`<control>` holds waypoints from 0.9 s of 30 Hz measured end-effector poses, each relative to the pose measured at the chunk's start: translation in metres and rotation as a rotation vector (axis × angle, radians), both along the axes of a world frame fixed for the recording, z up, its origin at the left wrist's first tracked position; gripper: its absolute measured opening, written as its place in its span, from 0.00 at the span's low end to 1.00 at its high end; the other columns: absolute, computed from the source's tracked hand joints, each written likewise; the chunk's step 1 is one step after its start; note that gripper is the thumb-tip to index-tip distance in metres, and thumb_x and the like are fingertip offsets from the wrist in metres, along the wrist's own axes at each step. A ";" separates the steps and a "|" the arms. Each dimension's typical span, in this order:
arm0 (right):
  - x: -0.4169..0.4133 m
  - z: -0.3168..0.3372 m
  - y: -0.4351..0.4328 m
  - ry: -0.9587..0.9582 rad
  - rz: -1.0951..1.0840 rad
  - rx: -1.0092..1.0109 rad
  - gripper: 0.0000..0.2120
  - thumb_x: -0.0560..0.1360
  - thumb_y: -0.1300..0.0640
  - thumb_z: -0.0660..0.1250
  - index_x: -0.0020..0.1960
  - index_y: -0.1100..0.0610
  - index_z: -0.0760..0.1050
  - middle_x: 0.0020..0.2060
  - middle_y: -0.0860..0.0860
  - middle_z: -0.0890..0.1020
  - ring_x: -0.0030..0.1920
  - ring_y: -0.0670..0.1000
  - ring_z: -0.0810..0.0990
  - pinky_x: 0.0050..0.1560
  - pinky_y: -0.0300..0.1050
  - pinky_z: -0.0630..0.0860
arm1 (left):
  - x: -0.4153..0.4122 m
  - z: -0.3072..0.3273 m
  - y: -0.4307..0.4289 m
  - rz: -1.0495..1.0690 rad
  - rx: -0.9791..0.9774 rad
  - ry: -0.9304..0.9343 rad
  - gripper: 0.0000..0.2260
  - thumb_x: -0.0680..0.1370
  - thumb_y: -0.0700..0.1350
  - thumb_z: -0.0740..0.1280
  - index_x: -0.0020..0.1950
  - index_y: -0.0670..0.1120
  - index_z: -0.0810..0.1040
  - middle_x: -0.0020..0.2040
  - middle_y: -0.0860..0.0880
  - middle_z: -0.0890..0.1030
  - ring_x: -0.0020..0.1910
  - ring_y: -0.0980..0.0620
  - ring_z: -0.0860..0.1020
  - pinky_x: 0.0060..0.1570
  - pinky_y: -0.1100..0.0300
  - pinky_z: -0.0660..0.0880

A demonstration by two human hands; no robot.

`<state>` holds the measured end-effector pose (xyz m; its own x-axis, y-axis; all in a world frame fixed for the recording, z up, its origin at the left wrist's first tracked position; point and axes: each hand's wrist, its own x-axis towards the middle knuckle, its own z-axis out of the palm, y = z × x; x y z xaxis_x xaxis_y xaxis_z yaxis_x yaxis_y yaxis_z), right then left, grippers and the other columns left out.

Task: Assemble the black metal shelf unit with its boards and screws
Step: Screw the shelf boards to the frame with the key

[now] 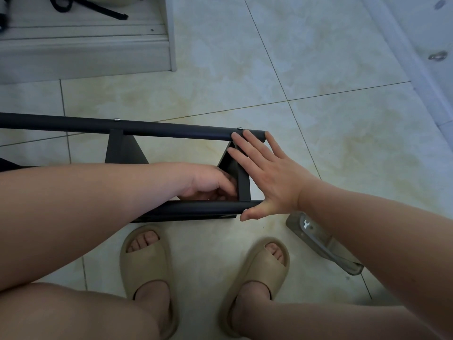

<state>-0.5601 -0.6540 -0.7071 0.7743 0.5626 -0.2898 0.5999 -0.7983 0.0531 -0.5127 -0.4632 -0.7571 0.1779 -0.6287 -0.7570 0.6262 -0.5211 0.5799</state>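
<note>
The black metal shelf frame (pixel 152 128) lies on its side on the tiled floor, with two round tubes running left to right and flat cross pieces between them. Silver screw heads (pixel 117 119) show on the far tube. My right hand (pixel 266 173) is spread flat over the frame's right end, fingertips on the far tube and thumb at the end of the near tube (pixel 201 208). My left hand (pixel 213 184) reaches between the tubes with curled fingers beside the right cross piece (pixel 242 185); what it holds is hidden.
A clear plastic bag with a small silver wrench (pixel 318 239) lies on the floor to the right. My feet in beige slippers (pixel 147 268) stand just under the frame. A grey door threshold (pixel 85 45) and black straps sit at the far left.
</note>
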 end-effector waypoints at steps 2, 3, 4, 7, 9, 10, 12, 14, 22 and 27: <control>0.000 0.000 0.000 -0.002 0.000 -0.005 0.62 0.66 0.16 0.48 0.83 0.59 0.47 0.82 0.57 0.44 0.82 0.59 0.41 0.79 0.66 0.44 | 0.001 0.001 0.000 0.036 -0.009 0.037 0.08 0.77 0.33 0.64 0.43 0.44 0.74 0.32 0.47 0.75 0.30 0.52 0.74 0.33 0.62 0.73; 0.000 0.000 0.000 -0.002 0.001 -0.006 0.62 0.66 0.16 0.48 0.83 0.59 0.47 0.82 0.57 0.44 0.82 0.59 0.41 0.79 0.66 0.44 | 0.001 0.003 0.000 0.051 -0.014 0.050 0.07 0.77 0.33 0.63 0.44 0.44 0.75 0.33 0.47 0.76 0.31 0.52 0.75 0.35 0.61 0.74; 0.000 0.000 0.000 -0.001 0.002 -0.006 0.62 0.66 0.16 0.48 0.83 0.59 0.47 0.82 0.58 0.44 0.82 0.59 0.41 0.79 0.66 0.45 | 0.000 0.004 0.000 0.062 -0.017 0.062 0.07 0.78 0.34 0.63 0.46 0.44 0.77 0.36 0.46 0.79 0.34 0.50 0.77 0.39 0.60 0.76; 0.000 0.000 0.000 0.000 0.001 0.001 0.61 0.66 0.16 0.47 0.83 0.59 0.46 0.82 0.57 0.44 0.82 0.59 0.41 0.79 0.66 0.44 | -0.002 0.006 0.001 0.023 0.000 0.056 0.08 0.79 0.39 0.64 0.54 0.41 0.81 0.51 0.40 0.82 0.50 0.42 0.81 0.58 0.49 0.76; 0.000 0.000 0.000 0.002 0.001 0.006 0.61 0.66 0.16 0.47 0.83 0.59 0.46 0.82 0.57 0.45 0.82 0.59 0.41 0.79 0.66 0.44 | -0.004 0.006 0.001 -0.022 0.032 0.001 0.12 0.79 0.41 0.66 0.60 0.37 0.81 0.58 0.37 0.82 0.58 0.36 0.80 0.66 0.45 0.74; 0.000 0.000 0.000 0.003 -0.001 0.007 0.61 0.66 0.16 0.47 0.83 0.59 0.46 0.82 0.57 0.45 0.82 0.59 0.41 0.79 0.66 0.44 | -0.004 0.006 0.001 -0.035 0.033 -0.017 0.13 0.79 0.40 0.66 0.61 0.37 0.81 0.59 0.36 0.82 0.61 0.36 0.80 0.68 0.43 0.73; 0.000 0.000 0.000 0.004 -0.002 0.007 0.61 0.66 0.16 0.47 0.83 0.59 0.46 0.82 0.57 0.44 0.82 0.59 0.41 0.79 0.66 0.44 | -0.004 0.006 0.001 -0.051 0.010 -0.028 0.12 0.78 0.39 0.66 0.60 0.38 0.81 0.57 0.37 0.82 0.59 0.37 0.80 0.68 0.41 0.72; 0.000 0.000 0.000 0.004 0.000 0.007 0.61 0.66 0.16 0.47 0.83 0.59 0.46 0.82 0.57 0.44 0.82 0.59 0.41 0.79 0.66 0.44 | -0.003 0.005 0.002 -0.051 -0.012 -0.017 0.11 0.79 0.37 0.66 0.60 0.39 0.81 0.56 0.38 0.82 0.56 0.39 0.80 0.67 0.42 0.72; 0.000 0.000 0.000 0.002 0.000 0.011 0.61 0.66 0.16 0.48 0.83 0.59 0.47 0.82 0.57 0.45 0.82 0.58 0.41 0.79 0.66 0.44 | 0.000 0.003 0.003 0.006 -0.022 0.031 0.12 0.78 0.37 0.64 0.61 0.40 0.80 0.57 0.39 0.82 0.53 0.43 0.81 0.60 0.49 0.76; 0.000 -0.001 0.000 0.006 -0.003 -0.004 0.62 0.65 0.16 0.47 0.83 0.59 0.46 0.82 0.57 0.44 0.82 0.58 0.40 0.79 0.66 0.43 | -0.003 0.002 0.002 -0.070 0.027 -0.198 0.09 0.76 0.43 0.69 0.53 0.41 0.84 0.49 0.44 0.86 0.48 0.45 0.85 0.51 0.53 0.81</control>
